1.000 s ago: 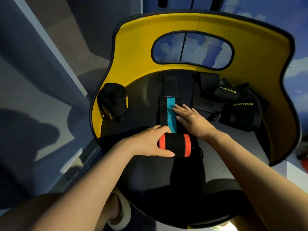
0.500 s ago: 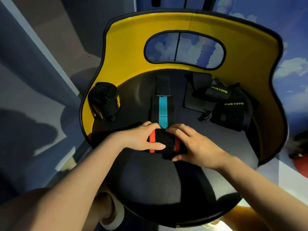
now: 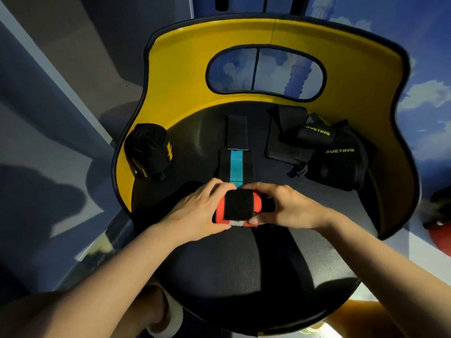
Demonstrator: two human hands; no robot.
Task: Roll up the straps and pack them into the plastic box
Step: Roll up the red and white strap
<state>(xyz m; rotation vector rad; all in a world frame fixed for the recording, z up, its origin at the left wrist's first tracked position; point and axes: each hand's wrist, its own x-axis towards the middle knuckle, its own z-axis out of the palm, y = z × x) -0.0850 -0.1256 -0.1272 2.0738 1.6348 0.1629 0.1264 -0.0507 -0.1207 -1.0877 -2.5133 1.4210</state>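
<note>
Two rolled straps and one flat teal-striped strap (image 3: pixel 236 164) lie on the black seat (image 3: pixel 244 264). Left hand (image 3: pixel 195 211) and right hand (image 3: pixel 288 206) together clamp the orange-edged roll (image 3: pixel 238 208) — the yellow-trimmed roll (image 3: pixel 148 150) stands well apart.

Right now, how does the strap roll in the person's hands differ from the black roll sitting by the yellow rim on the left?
The orange-edged roll is gripped at its ends by the left hand and right hand; the black roll with yellow trim lies untouched. The orange-edged roll is unfinished, with a teal-striped tail still flat on the seat; the black roll looks fully wound. It also looks bulkier. Both are wound straps on the black seat.
</note>
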